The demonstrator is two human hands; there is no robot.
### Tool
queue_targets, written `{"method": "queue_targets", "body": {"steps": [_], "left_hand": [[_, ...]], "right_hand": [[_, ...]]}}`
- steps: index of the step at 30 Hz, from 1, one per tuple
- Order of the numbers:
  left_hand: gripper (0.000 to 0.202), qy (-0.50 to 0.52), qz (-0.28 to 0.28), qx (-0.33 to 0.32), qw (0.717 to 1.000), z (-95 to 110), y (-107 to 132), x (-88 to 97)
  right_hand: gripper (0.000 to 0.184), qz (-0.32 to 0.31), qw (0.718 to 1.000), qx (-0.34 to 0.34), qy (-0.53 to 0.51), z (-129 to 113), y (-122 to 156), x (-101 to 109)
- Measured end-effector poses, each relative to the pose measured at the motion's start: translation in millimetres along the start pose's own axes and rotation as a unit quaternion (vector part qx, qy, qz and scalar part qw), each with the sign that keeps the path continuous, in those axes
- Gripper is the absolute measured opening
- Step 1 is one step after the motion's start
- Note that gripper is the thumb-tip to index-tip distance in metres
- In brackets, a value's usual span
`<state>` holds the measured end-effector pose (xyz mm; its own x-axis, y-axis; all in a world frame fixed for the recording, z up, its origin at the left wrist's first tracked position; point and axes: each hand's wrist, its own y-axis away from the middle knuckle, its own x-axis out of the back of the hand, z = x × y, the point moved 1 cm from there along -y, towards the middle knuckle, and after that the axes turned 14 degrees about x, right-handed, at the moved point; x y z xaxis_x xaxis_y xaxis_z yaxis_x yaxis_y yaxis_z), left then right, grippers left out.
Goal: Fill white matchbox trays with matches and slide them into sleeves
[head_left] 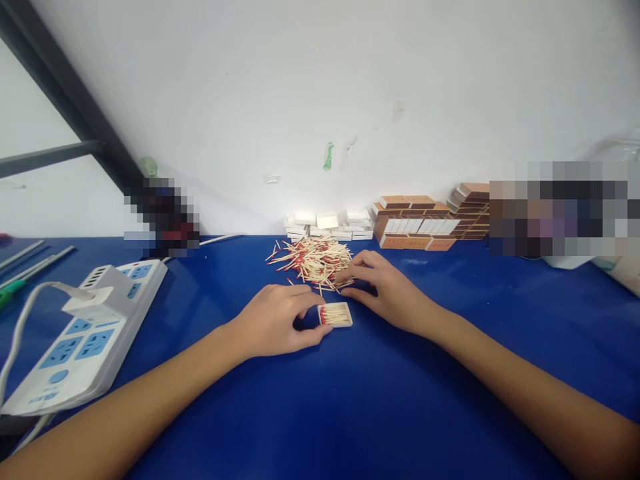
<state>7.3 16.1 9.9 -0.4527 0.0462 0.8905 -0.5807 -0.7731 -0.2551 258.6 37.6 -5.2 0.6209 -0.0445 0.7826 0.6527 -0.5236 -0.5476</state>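
My left hand [280,319] grips a small white matchbox tray [349,316] at its left end, thumb on the near side and fingers on the far side. Inside the tray lie several matches [334,314], red heads toward the left. A loose heap of red-headed matches [320,260] spreads on the table just beyond the tray. My right hand [383,287] is at the heap's right edge, its thumb and fingers apart and their tips by the matches. Whether a match touches those fingertips is hard to make out.
White empty trays [327,223] are stacked against the wall behind the heap. Orange-brown matchboxes [420,227] form stacks to their right. A white power strip [95,333] with a plugged-in cable lies on the blue table [320,413] at left. Blurred patches cover both sides.
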Motion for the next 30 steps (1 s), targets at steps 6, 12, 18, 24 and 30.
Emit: {"method": "queue_targets", "body": {"steps": [6, 12, 18, 24, 30], "left_hand": [[0.024, -0.002, -0.005, 0.003, 1.000, -2, -1, -1.4], [0.023, 0.009, 0.002, 0.000, 1.000, -2, -1, -1.3], [0.023, -0.004, 0.034, 0.027, 0.999, -3, -1, -0.6], [0.027, -0.008, 0.067, 0.048, 0.997, -7, -2, -2.1], [0.025, 0.008, 0.102, 0.039, 0.994, -6, -2, -1.0]], "right_hand": [[0.010, -0.022, 0.999, -0.010, 0.025, -1, -4, -8], [0.013, -0.004, 0.998, -0.018, 0.059, -10, -8, -3], [0.026, 0.068, 0.997, -0.041, 0.025, -27, -10, 2], [0.019, 0.126, 0.986, -0.091, -0.052, -43, -11, 2], [0.018, 0.169, 0.935, -0.207, -0.235, -37, -10, -3]]}}
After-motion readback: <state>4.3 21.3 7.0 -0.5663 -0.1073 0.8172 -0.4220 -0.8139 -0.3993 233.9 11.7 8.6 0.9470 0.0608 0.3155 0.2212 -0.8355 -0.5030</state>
